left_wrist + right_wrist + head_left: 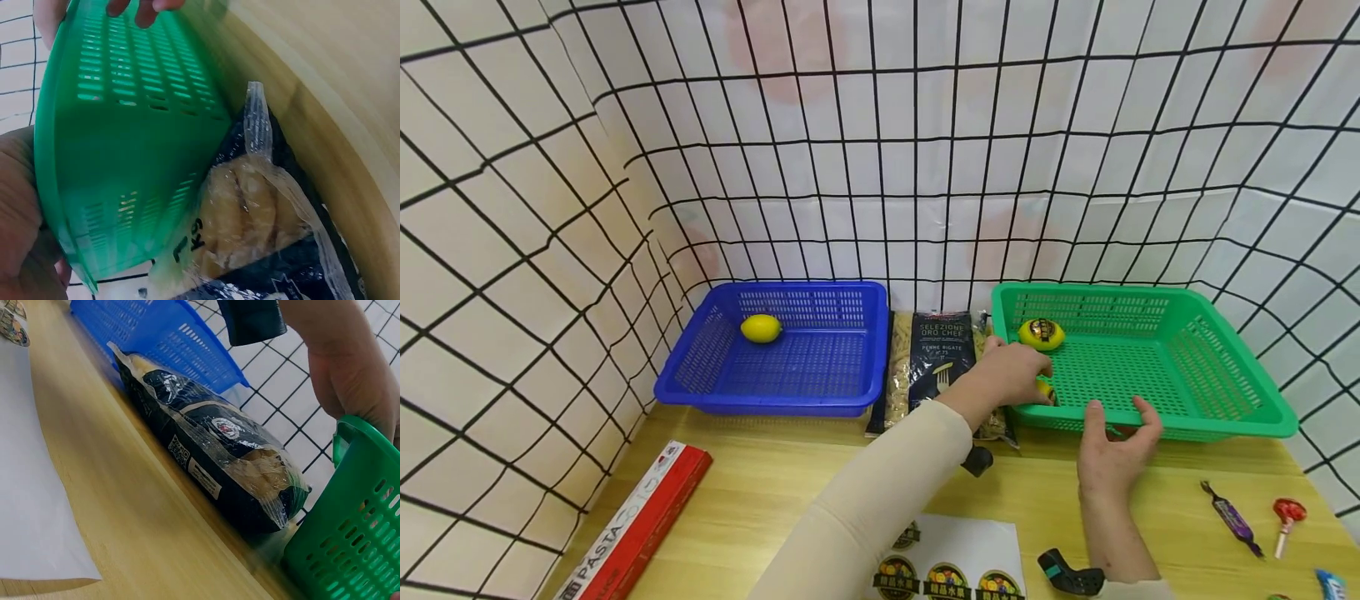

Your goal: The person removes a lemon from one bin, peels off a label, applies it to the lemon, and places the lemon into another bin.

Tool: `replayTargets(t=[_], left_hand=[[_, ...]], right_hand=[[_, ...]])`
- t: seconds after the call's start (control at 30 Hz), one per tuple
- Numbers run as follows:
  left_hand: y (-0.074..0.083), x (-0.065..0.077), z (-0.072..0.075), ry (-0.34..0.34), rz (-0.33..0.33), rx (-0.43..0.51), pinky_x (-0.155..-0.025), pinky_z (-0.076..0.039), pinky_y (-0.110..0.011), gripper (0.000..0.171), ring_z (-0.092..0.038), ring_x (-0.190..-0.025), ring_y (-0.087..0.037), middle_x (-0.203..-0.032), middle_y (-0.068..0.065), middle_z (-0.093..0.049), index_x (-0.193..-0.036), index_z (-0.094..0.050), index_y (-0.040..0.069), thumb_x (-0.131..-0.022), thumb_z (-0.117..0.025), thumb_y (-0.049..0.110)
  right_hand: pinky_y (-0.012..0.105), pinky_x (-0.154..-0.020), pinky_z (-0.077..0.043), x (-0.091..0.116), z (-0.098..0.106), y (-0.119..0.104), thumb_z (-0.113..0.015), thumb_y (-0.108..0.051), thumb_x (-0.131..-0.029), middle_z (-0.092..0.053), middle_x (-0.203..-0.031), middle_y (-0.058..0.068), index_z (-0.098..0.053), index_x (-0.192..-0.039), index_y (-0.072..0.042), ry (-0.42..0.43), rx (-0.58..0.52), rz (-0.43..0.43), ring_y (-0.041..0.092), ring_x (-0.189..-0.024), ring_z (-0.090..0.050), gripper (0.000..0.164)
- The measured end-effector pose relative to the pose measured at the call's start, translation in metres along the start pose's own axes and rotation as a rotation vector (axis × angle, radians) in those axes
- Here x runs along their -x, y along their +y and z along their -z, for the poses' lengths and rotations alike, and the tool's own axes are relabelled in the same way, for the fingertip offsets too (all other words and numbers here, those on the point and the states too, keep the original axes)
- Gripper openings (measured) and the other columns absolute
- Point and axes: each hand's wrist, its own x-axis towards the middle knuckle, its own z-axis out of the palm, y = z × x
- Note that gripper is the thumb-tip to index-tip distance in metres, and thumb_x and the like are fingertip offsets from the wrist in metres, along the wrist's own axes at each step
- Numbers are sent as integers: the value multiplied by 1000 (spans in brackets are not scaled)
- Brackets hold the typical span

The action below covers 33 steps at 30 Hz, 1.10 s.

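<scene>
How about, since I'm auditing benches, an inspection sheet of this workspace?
Surface: wood-grain table.
Job's things: labelled lemon and front lemon in green basket; lemon without visible label in blue basket; sticker sheet.
Clutter: pasta bag between baskets; red pasta box; purple-wrapped candy; lollipop; blue wrapper.
Hands: left hand holds front lemon; right hand grips green basket's front rim.
Cables: nothing seen.
Surroundings: black-gridded white backdrop.

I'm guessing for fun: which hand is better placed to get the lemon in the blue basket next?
Likely the left hand, once its lemon is released: it's nearer the blue basket. The right hand is farther, by the green basket's front rim.
</scene>
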Motion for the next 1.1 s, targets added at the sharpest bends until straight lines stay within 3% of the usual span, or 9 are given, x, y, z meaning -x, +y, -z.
replayTargets(t=[0.17, 0.4, 0.57, 0.67, 0.77, 0.83, 0.97, 1.1], left_hand=[[-9, 3, -5, 20, -43, 100, -100, -31, -33, 42, -58, -114, 4, -128, 25, -67, -131, -65, 40, -92, -69, 56], [-19, 20, -6, 150, -129, 179, -110, -39, -35, 42, -57, -125, -1, -131, 21, -65, -130, -66, 36, -95, -64, 58], [-25, 41, -4, 222, -164, 217, -116, -42, -31, 39, -55, -131, -8, -132, 14, -65, -130, -67, 31, -99, -61, 54], [-31, 59, -4, 242, -171, 252, -114, -44, -26, 38, -56, -129, -10, -131, 11, -65, -131, -66, 30, -100, -61, 51], [-40, 79, -1, 259, -172, 289, -111, -46, -25, 38, -57, -129, -11, -131, 9, -66, -132, -66, 29, -100, -61, 49], [-48, 92, 4, 274, -176, 308, -111, -47, -27, 38, -57, -129, -13, -131, 7, -66, -133, -66, 27, -101, -61, 47], [-67, 118, 9, 324, -164, 353, -111, -48, -30, 39, -57, -128, -16, -130, 4, -66, -134, -65, 23, -101, -62, 44], [-88, 145, 3, 392, -123, 399, -108, -50, -35, 36, -60, -124, -18, -127, 3, -68, -131, -67, 21, -100, -65, 40]], right_hand=[[17, -67, -38, 0, -1, 1, -66, -38, -98, -35, -108, -14, -39, -149, -30, 0, 0, -10, 13, -82, -41, 58], [16, -66, -38, 0, -1, -1, -67, -39, -97, -35, -107, -14, -38, -150, -29, -8, -3, -43, 12, -82, -41, 61], [17, -65, -36, 1, 0, -5, -70, -37, -95, -35, -105, -11, -39, -149, -28, -8, -80, -93, 12, -82, -38, 63], [18, -59, -32, 5, 2, -8, -71, -35, -95, -32, -95, -8, -40, -147, -33, 13, -138, -137, 11, -73, -33, 61], [18, -56, -32, 10, 1, -11, -72, -28, -94, -35, -81, -6, -44, -144, -31, 57, -200, -127, 9, -61, -32, 57], [18, -56, -35, 13, -1, -14, -71, -23, -94, -39, -70, -8, -47, -142, -27, 84, -222, -81, 7, -54, -34, 54], [15, -59, -37, 28, -14, -17, -65, -10, -94, -44, -68, -10, -51, -139, -12, 94, -196, 140, 4, -55, -39, 47], [10, -55, -37, 54, -31, -17, -57, 9, -91, -46, -82, -5, -49, -136, 3, -46, -224, 367, 2, -63, -43, 46]])
